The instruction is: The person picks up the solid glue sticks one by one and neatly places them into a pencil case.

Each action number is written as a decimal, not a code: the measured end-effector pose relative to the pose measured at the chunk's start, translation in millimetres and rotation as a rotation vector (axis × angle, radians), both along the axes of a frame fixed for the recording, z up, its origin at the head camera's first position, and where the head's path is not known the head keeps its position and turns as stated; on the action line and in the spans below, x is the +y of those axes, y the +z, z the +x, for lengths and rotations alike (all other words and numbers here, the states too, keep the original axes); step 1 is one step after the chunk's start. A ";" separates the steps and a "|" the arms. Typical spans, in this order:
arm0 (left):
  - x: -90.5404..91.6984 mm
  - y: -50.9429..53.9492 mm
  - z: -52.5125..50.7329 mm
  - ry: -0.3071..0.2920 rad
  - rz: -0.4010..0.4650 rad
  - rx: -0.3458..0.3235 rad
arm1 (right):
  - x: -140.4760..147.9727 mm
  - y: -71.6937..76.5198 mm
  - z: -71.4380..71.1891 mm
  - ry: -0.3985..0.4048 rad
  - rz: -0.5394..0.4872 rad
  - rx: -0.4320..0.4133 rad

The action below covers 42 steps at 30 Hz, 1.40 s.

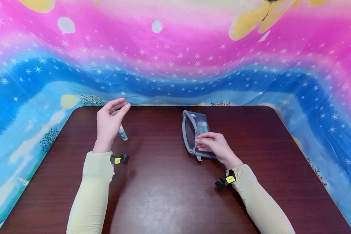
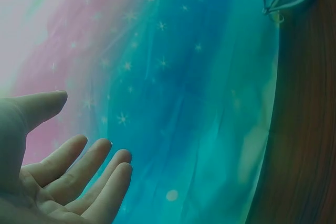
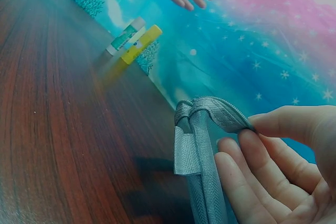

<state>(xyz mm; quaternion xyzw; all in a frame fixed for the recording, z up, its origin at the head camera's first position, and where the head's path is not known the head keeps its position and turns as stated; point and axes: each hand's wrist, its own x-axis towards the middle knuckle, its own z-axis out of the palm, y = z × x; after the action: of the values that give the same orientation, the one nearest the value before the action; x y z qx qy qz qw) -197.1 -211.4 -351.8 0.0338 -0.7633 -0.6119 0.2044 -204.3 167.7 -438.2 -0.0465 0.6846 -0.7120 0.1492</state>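
A grey zip pouch (image 1: pixel 187 130) lies on the table with its mouth spread apart. My right hand (image 1: pixel 214 146) pinches the zipper edge (image 3: pixel 231 116) between thumb and fingers. Through the see-through side shows a green-and-white tube (image 1: pixel 204 127), like a glue stick. My left hand (image 1: pixel 109 120) is raised at the left with nothing in it, its fingers (image 2: pixel 86 166) loosely extended. Partly hidden behind it, a green-and-white glue stick (image 1: pixel 123 133) stands on the table. The right wrist view shows a yellow tube (image 3: pixel 142 44) beside that stick; the left hand blocks it in the head view.
The dark wooden table (image 1: pixel 152 195) has rounded far corners. A patterned pink and blue cloth (image 1: pixel 169 65) hangs right behind its far edge and along both sides. Black cameras are strapped to both wrists.
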 end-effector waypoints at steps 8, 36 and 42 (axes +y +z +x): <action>-12.3 -4.5 6.3 0.057 -0.030 -0.035 | 0.1 0.6 -0.8 0.000 0.009 0.004; -39.5 -69.1 12.1 0.047 -0.171 -0.285 | 2.2 -1.2 0.1 -0.006 -0.002 -0.004; -43.2 -78.0 11.7 0.016 -0.177 -0.358 | 2.7 -0.9 0.6 -0.007 0.000 -0.005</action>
<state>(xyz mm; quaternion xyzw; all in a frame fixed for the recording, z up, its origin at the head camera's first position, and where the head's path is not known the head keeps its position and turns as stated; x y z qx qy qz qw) -185.4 -254.6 -429.8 0.1300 -0.8380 -0.5249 0.0726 -203.7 170.4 -439.1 -0.0424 0.6843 -0.7126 0.1483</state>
